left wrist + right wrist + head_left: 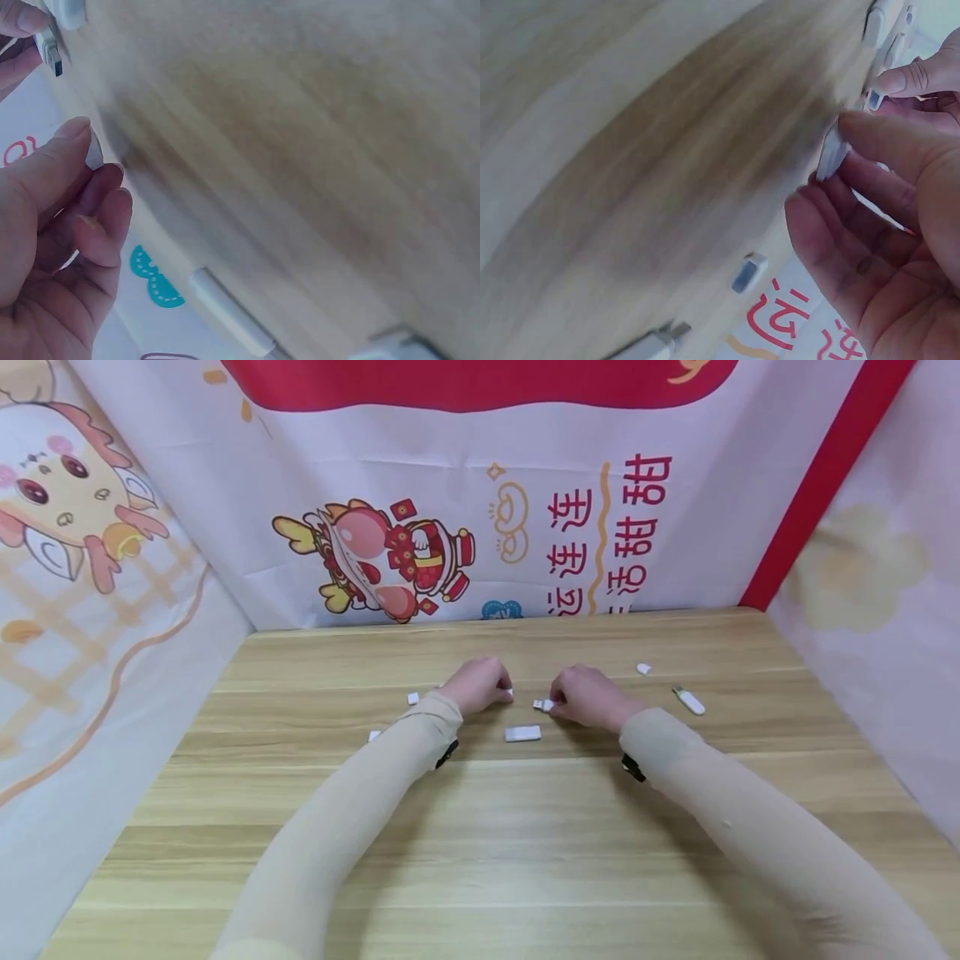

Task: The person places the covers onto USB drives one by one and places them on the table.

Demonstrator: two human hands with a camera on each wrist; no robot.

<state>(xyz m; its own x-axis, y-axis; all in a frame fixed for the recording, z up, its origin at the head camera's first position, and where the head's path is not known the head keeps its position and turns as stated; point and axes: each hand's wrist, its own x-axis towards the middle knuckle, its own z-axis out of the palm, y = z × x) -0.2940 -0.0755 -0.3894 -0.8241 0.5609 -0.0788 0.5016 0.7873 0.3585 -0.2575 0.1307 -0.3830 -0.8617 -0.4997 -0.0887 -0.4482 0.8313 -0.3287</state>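
Note:
My left hand [478, 685] pinches a small white cap [94, 150] between thumb and fingers, low over the table. In the right wrist view the cap's open end is visible, facing the other hand. Across a short gap, my right hand [588, 696] grips a white USB flash drive [544, 705] by its body. Its bare metal plug [54, 64] points toward the left hand. Fingers cover the rear of the drive. Between the hands and nearer to me lies another white USB stick [522, 733].
To the right on the wooden table [480, 860] lie a loose white cap [643, 668] and an uncapped white USB stick [688, 700]. Small white pieces [413, 698] lie left of the left forearm, one partly hidden by the sleeve. A printed cloth [450, 460] hangs behind the table.

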